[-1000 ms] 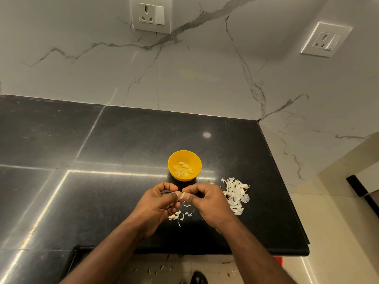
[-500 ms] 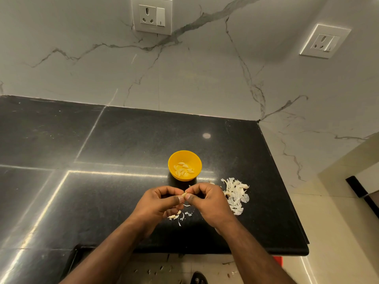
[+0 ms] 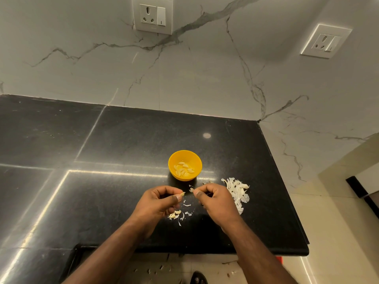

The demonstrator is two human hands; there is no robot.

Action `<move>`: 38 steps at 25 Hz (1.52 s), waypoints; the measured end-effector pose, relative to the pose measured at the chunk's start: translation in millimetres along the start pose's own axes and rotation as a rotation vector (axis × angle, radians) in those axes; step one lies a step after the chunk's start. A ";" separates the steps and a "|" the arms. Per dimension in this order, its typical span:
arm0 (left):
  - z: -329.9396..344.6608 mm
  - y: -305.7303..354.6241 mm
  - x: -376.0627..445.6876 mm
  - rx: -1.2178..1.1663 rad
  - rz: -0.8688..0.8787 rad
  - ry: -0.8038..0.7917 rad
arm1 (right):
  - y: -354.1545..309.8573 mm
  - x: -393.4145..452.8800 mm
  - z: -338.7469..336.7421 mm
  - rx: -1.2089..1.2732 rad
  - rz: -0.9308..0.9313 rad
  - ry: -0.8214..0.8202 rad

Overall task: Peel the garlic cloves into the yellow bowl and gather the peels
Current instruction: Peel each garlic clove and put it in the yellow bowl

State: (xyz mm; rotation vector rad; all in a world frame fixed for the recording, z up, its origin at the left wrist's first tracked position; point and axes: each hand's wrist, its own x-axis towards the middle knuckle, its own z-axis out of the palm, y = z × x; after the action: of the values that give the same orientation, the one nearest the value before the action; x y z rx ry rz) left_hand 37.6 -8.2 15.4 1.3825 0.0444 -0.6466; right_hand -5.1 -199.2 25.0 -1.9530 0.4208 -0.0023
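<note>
A yellow bowl (image 3: 174, 158) with several peeled garlic cloves (image 3: 184, 169) stands on the black counter. Just in front of it, my left hand (image 3: 159, 203) pinches a small garlic clove (image 3: 182, 194) between thumb and forefinger. My right hand (image 3: 215, 201) pinches a scrap of peel (image 3: 191, 189) a short way to the right of the clove. Under my left hand lie a few unpeeled cloves (image 3: 174, 214) and loose peel bits (image 3: 187, 205). A heap of white peels (image 3: 238, 191) lies to the right of my right hand.
The black counter (image 3: 102, 191) ends at a front edge below my wrists and at a right edge beyond the peel heap. A marble wall with two sockets (image 3: 152, 14) rises behind. Peel scraps lie on the floor (image 3: 155, 269) below the counter.
My hands, touching at the fingertips a second ago, have drawn apart. The clove stays in my left fingers and a piece of peel has come away in my right.
</note>
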 end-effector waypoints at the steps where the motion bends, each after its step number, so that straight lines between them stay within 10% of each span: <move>1: 0.3 -0.3 0.4 0.004 0.005 0.001 | -0.7 -0.1 -0.3 0.027 -0.015 0.002; 38: 1.0 1.0 2.9 -0.107 -0.056 -0.073 | -17.0 -3.4 7.9 0.147 -0.137 -0.110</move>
State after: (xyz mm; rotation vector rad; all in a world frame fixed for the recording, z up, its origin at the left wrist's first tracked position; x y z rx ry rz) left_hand 40.1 -10.2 15.4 1.2578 0.0588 -0.7307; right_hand -1.8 -185.2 37.5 -1.8233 0.2079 -0.0138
